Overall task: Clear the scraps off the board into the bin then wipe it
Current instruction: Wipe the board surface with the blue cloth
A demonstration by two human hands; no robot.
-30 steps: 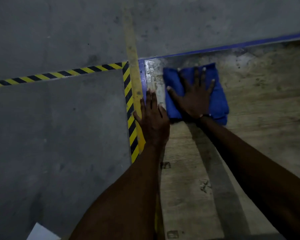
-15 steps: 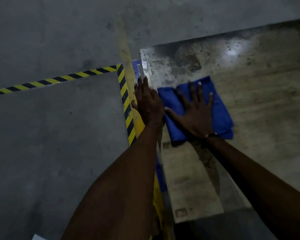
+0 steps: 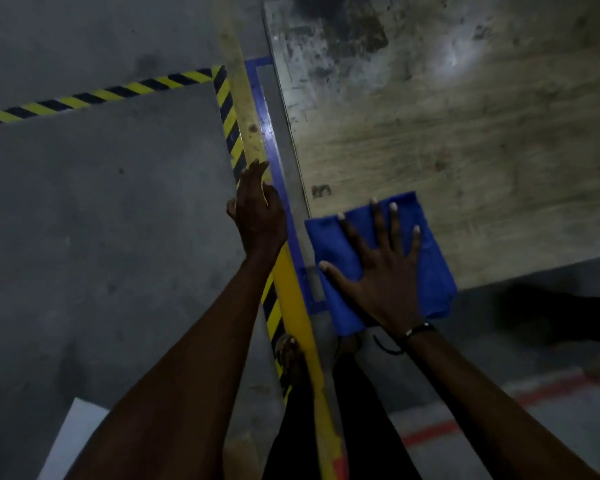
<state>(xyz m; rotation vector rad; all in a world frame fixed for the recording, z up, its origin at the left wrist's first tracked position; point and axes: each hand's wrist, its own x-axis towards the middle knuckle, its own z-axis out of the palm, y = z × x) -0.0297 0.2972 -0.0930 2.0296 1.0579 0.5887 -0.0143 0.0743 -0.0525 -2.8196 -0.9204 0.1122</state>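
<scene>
A large, stained wooden board (image 3: 447, 140) fills the upper right of the head view. A folded blue cloth (image 3: 426, 258) lies on the board's near left corner and partly hangs over the near edge. My right hand (image 3: 385, 271) presses flat on the cloth with its fingers spread. My left hand (image 3: 257, 216) hovers flat beside the board's left edge, over the yellow and blue floor lines, holding nothing. No scraps or bin are visible.
Yellow-black hazard tape (image 3: 97, 95) runs across the grey floor and turns down along a yellow line (image 3: 291, 299) and blue tape (image 3: 274, 161). My feet (image 3: 288, 355) stand at the board's corner. A red floor line (image 3: 465, 420) lies lower right, a white sheet (image 3: 70, 441) lower left.
My right hand has dragged the blue cloth from the board's far left corner toward me, to its near left corner. My left hand stayed beside the left edge.
</scene>
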